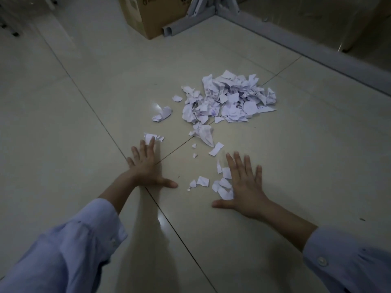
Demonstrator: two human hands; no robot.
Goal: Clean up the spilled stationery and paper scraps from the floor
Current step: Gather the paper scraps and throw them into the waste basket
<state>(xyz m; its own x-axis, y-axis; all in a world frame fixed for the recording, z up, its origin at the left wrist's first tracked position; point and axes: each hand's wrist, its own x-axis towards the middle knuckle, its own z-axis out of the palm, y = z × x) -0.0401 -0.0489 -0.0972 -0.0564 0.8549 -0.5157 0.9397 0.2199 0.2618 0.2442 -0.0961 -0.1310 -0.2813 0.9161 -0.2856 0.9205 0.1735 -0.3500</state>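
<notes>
Both hands lie flat with fingers spread on the pale tiled floor: left hand touching a torn white scrap, right hand beside small scraps, near the heap of crumpled white paper

Crumpled paper scraps lie on glossy, smooth floor tiles.

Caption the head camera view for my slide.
Left hand and right hand flat on tiled floor among stray scraps, paper pile ahead.

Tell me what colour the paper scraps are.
The paper scraps are white, some with purplish ink marks; head view.
</notes>
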